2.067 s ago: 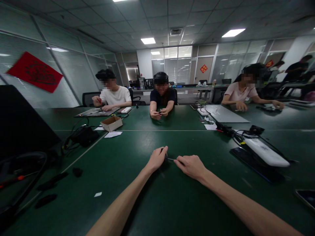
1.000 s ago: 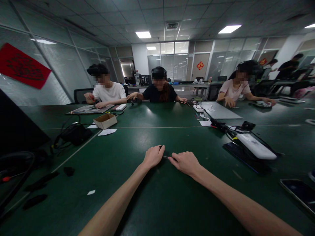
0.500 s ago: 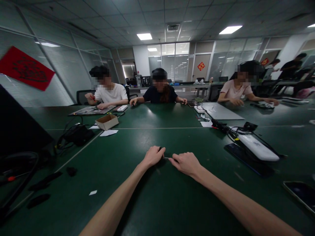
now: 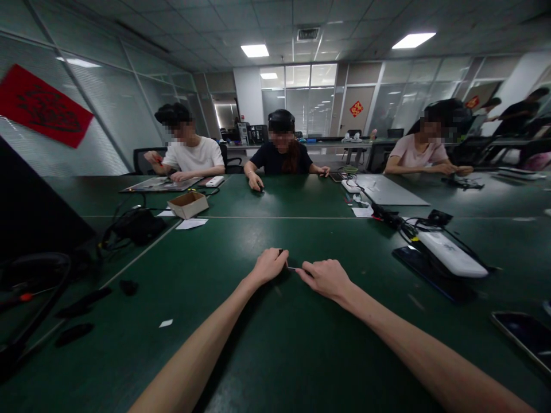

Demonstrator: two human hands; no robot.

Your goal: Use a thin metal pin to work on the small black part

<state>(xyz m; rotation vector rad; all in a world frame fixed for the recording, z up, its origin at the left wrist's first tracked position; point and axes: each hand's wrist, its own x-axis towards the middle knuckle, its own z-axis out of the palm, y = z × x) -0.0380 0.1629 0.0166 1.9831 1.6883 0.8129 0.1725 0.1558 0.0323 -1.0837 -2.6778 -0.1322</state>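
My left hand [image 4: 267, 265] is closed around a small dark object [image 4: 280, 251], of which only a bit shows above the fingers. My right hand [image 4: 326, 277] is closed too and pinches a thin, pale metal-looking rod [image 4: 291, 268]. The rod bridges the gap between both hands, its left tip at or close to the left fingers; I cannot tell whether it touches the dark object. Both hands are low over the green table [image 4: 258, 344], side by side. Whatever else lies inside either grip is hidden.
An open cardboard box [image 4: 188, 205] and black cable bundle [image 4: 140, 225] lie left. Rightward are a white device [image 4: 450, 252] with cables, a dark flat slab [image 4: 426, 272] and a phone [image 4: 523, 338]. A paper scrap [image 4: 166, 323] lies nearer. Three people sit opposite.
My hands keep their grips and the rod stays between them. The view has shifted slightly. Opposite, the middle person's hand has come forward on the table; the right person's hands have come together.
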